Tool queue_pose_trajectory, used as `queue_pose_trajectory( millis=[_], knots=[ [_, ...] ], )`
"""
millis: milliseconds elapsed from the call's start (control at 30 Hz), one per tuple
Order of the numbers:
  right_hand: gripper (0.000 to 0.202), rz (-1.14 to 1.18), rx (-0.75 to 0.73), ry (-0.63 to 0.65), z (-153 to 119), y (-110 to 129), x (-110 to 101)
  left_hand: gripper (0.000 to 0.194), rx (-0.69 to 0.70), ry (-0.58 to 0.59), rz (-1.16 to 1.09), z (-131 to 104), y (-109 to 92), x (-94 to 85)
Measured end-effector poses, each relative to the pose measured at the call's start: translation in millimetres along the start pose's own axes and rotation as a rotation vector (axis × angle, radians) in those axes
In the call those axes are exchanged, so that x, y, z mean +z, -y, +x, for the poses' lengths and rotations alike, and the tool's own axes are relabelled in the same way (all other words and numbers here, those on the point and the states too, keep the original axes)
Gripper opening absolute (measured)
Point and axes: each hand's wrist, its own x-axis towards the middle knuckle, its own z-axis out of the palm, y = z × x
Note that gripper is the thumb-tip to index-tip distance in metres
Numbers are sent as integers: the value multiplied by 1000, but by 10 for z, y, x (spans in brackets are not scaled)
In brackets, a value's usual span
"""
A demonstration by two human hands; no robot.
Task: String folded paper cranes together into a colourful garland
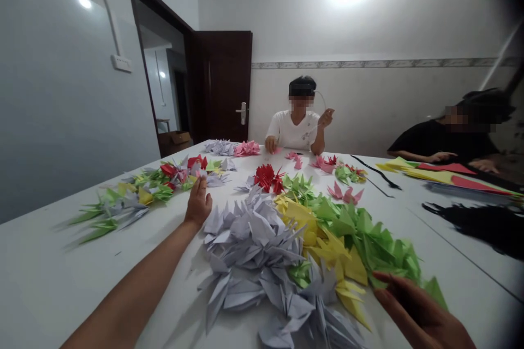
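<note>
My left hand [199, 203] reaches to the near right edge of a mixed row of folded paper cranes [158, 188], fingers stretched out and thumb apart; its fingertips meet a small pinkish piece, and no grip on it shows. At the lower right, my right hand [413, 305] is half curled beside the green cranes [368, 229], with a gap between thumb and forefinger and nothing visible in it. Pale lilac cranes [262, 251] are heaped between my hands. Yellow cranes [331, 245] lie between the lilac and green ones.
Red cranes [268, 177] and pink cranes [346, 193] lie farther back on the white table [123, 262]. A person in white [297, 131] sits opposite. Coloured paper sheets [446, 174] and black strings [478, 223] lie right, near a person in black [446, 136].
</note>
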Motion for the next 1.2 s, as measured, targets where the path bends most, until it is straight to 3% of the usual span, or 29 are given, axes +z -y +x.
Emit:
queue_pose_trajectory(
  millis=[167,300,400,533,600,667,867,1000,1200],
  knots=[
    [42,-30,-111,-38,-49,88,30,59,-47,-210,-142,-22,-366,-446],
    [38,28,-212,-3,-78,509,93,56,-7,-302,-309,141,-876,-790],
    [35,76,-313,70,-85,1017,126,57,57,-301,-440,160,-1368,-896],
    [33,147,-459,117,-100,1630,162,52,144,-261,-682,3,-1947,-910],
    [31,217,-533,121,-130,1809,188,49,155,-206,-835,-90,-2154,-934],
    [33,274,-576,127,-164,1896,210,46,72,-151,-1009,-152,-2308,-988],
    [25,415,-441,20,-8,1915,188,23,-495,118,-1569,-72,-2488,-1153],
    [21,297,-414,90,275,1806,289,24,-841,335,-1897,-7,-2471,-1128],
    [17,296,-340,242,439,1524,560,17,-965,420,-2037,-33,-2467,-1022]
  ],
)
